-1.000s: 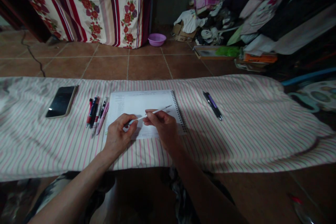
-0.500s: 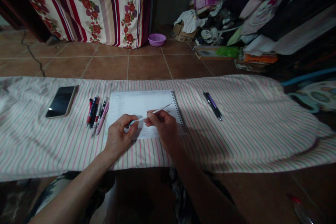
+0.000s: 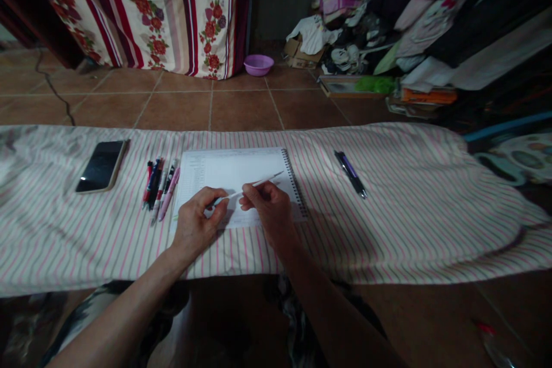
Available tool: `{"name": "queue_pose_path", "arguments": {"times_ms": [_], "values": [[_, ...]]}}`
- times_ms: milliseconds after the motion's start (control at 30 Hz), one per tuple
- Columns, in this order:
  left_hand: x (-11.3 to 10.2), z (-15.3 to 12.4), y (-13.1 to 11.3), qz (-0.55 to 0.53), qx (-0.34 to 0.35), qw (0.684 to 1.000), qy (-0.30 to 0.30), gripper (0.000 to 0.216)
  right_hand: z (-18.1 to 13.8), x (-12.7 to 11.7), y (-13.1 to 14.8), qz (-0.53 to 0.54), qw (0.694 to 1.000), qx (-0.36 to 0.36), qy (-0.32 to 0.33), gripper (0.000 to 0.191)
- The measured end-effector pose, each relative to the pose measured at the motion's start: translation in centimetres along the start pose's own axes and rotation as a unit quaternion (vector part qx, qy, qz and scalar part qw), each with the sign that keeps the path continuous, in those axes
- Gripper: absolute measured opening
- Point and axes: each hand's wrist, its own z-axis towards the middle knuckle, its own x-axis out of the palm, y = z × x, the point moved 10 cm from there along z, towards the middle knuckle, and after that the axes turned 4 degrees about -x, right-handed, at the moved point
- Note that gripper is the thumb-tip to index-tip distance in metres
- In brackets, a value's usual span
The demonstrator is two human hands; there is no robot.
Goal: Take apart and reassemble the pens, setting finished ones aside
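A thin white pen refill [image 3: 267, 178] slants across the space over the open spiral notebook [image 3: 241, 164], its narrow metal-looking point up and to the right. My right hand [image 3: 273, 204] pinches it near the middle between thumb and fingers. At its lower left end, my left hand [image 3: 200, 215] is closed on it; a short dark piece shows between those fingers, too small to make out. Several pens [image 3: 159, 190], red, blue, black, white and pink, lie beside the notebook on the left. Two more pens [image 3: 350, 174], dark with some purple, rest to its right.
A striped cloth [image 3: 409, 201] covers the low table. A phone [image 3: 101, 167] lies at the left. Beyond, on the tiled floor, are a purple basin [image 3: 259, 65], a floral curtain [image 3: 172, 17] and a heap of clothes [image 3: 357, 11]. A blue-green chair-like object [image 3: 504, 167] stands at the right.
Hardly anything differs. The right fingers have shifted very slightly to the right along the refill; the left hand stays in place.
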Motion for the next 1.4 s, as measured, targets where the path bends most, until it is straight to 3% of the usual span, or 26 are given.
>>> {"name": "queue_pose_path", "arguments": {"times_ms": [667,1400], "values": [[0.0,0.0,0.6,0.008,0.002,1.000,-0.008,0.010,-0.1,1.1,0.0,0.068,0.996,-0.018,0.058,0.021],[-0.1,-0.1,0.1,0.010,0.022,1.000,-0.006,0.012,-0.2,0.5,-0.1,0.041,0.999,-0.035,0.006,0.021]]}}
